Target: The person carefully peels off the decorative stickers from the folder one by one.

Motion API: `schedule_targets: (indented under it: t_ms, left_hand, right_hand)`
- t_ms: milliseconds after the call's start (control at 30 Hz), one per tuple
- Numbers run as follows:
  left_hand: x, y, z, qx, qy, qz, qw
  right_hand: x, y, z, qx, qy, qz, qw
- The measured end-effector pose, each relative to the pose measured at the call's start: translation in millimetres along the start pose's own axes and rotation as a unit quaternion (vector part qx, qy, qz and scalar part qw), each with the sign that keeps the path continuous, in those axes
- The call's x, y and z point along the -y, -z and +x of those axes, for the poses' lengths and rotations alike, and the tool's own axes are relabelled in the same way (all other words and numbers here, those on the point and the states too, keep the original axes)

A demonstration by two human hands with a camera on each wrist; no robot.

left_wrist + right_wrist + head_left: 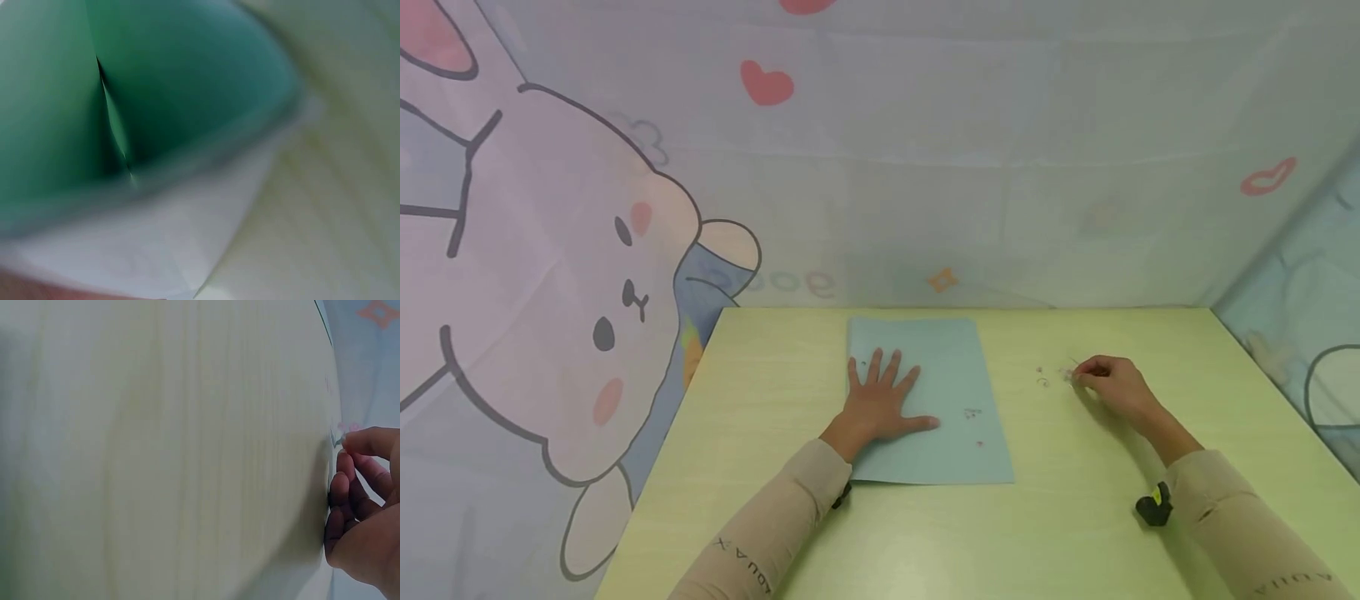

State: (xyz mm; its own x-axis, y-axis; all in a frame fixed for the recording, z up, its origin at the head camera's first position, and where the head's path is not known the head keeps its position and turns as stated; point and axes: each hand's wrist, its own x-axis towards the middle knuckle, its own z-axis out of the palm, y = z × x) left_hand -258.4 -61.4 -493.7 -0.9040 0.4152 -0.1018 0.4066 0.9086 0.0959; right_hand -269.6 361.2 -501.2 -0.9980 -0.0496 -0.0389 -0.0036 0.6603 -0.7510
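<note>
A teal sheet of paper (940, 392) lies on the pale green table (1075, 533). My left hand (880, 400) rests flat on its left half, fingers spread. The left wrist view is blurred and shows only the teal paper (175, 87) close up. My right hand (1108, 383) sits on the table to the right of the sheet, fingers curled, pinching a tiny pink piece (1070, 374). In the right wrist view the fingertips (353, 445) meet on that small pink piece (347, 428). Two more tiny pink bits (1041, 377) lie just left of the hand, and small marks (973, 414) sit on the sheet.
A printed curtain with a rabbit (572, 275) and hearts encloses the table on three sides. Black wrist-mounted devices (1153, 507) sit at both sleeves. The table's far edge (970, 308) meets the curtain.
</note>
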Motion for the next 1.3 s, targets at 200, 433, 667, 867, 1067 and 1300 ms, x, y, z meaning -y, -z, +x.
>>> schedule_targets:
  t_ms: [200,433,667,867,1067,1300]
  left_hand:
    - [0.5,-0.8,0.3,-0.001,0.000,0.000,1.0000]
    - [0.5,1.4,-0.2,0.002,-0.001,0.002,1.0000]
    - [0.0,1.3,0.2,0.002,0.000,0.005,1.0000]
    - [-0.4,0.2,0.6,0.003,0.002,0.003,1.0000]
    - [-0.4,1.3,-0.6,0.000,0.000,0.001,1.0000]
    - [1.0,-1.6,0.2,-0.001,0.002,0.002,1.0000]
  right_hand:
    - [-2,2,-1,0.024,0.015,-0.024,0.999]
    - [-4,3,-2,0.030,0.034,-0.031,0.998]
    - [-6,4,-3,0.033,0.025,-0.016,0.999]
    - [-7,6,-2,0.032,0.008,0.014,0.999]
    - [-3,4,-2,0.031,0.004,0.025,0.999]
    - [11,-6,-1,0.002,0.040,-0.008,0.999]
